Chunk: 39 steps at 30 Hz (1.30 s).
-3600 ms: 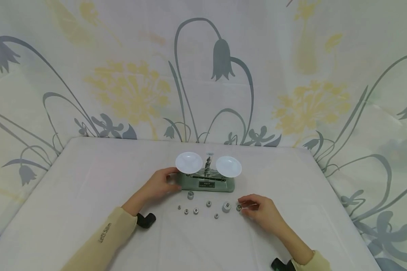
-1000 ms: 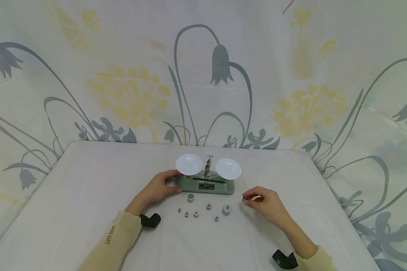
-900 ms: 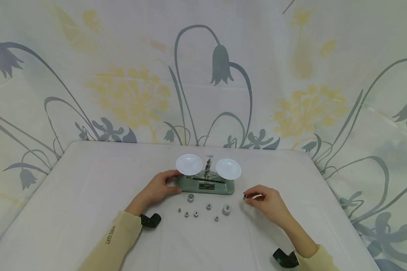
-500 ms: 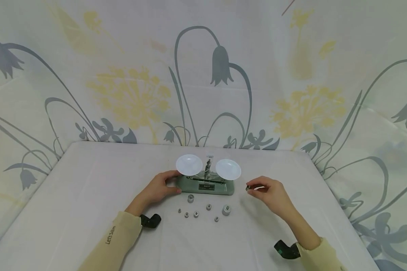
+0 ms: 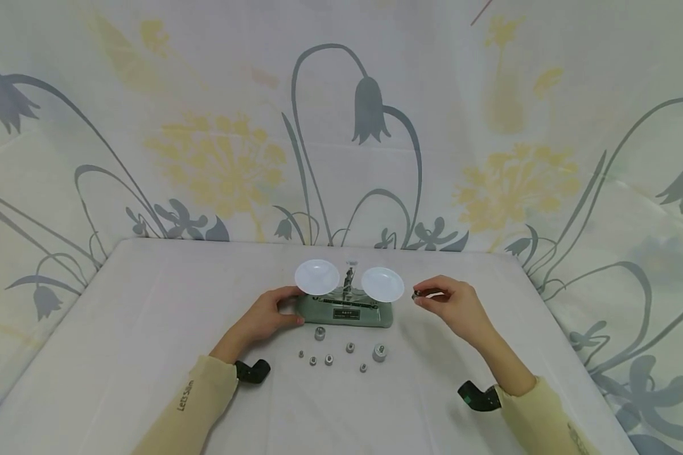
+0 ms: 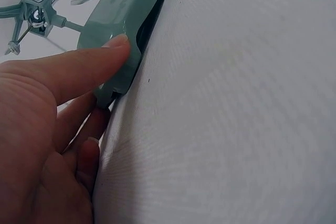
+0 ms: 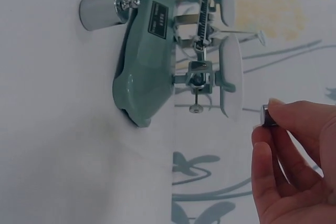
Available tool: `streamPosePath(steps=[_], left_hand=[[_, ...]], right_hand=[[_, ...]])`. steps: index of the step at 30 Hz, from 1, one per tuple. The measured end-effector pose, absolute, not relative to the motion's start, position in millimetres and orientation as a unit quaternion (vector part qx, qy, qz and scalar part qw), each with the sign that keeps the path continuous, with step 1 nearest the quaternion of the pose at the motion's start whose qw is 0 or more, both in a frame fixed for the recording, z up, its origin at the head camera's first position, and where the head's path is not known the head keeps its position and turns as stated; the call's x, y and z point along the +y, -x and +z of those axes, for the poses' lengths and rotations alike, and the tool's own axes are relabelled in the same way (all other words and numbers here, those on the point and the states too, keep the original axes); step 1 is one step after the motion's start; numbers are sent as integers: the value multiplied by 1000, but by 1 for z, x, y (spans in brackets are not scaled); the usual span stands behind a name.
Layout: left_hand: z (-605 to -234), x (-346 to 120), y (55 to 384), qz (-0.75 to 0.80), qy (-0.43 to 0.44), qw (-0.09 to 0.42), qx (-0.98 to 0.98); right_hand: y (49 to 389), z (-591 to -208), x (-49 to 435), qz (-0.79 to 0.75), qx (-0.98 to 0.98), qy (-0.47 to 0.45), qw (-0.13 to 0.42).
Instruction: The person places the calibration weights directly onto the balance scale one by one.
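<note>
A green balance scale (image 5: 319, 311) with two white pans stands on the cloth-covered table. My left hand (image 5: 264, 316) grips the left end of its base, thumb on the front edge and fingers behind, as the left wrist view shows. Between the thumb and fingers of my right hand (image 5: 454, 308) is a small metal weight (image 7: 266, 116), held in the air. It hangs just right of the right pan (image 5: 382, 284), apart from it. The left pan (image 5: 317, 277) and the right pan carry nothing visible.
Several metal weights stand in front of the base, among them a large weight (image 5: 379, 352) on the right and a medium weight (image 5: 320, 333) close to the scale. A flower-printed curtain (image 5: 222, 158) hangs behind the table (image 5: 148, 303).
My right hand has picked the small weight off the table beside the large weight and raised it, moving away from me to the right pan's side. My left hand stays on the base.
</note>
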<state>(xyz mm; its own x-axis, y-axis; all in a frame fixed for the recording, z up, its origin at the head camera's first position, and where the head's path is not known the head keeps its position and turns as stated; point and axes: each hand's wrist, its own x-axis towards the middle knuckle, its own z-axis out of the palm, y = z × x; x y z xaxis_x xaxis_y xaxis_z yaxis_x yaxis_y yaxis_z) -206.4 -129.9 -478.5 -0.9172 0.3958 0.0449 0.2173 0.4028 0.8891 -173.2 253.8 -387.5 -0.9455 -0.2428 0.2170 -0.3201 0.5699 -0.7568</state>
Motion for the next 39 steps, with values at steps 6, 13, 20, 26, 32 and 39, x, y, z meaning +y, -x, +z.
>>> streamPosePath(steps=[6, 13, 20, 26, 32, 39], left_hand=[[-479, -130, 207, 515, -189, 87, 831], [-478, -130, 206, 513, -192, 87, 832], [-479, -130, 207, 509, -195, 80, 834], [-479, -129, 207, 512, -194, 84, 832], [-480, -130, 207, 513, -200, 80, 831], [-480, -129, 207, 512, -195, 77, 833]], right_hand=[[183, -382, 249, 423, -891, -155, 48], [195, -377, 242, 424, -889, -167, 46], [211, -379, 236, 426, -883, -194, 34], [221, -380, 230, 419, -882, -214, 24], [229, -380, 223, 397, -888, -231, 16], [235, -376, 216, 396, -886, -241, -1]])
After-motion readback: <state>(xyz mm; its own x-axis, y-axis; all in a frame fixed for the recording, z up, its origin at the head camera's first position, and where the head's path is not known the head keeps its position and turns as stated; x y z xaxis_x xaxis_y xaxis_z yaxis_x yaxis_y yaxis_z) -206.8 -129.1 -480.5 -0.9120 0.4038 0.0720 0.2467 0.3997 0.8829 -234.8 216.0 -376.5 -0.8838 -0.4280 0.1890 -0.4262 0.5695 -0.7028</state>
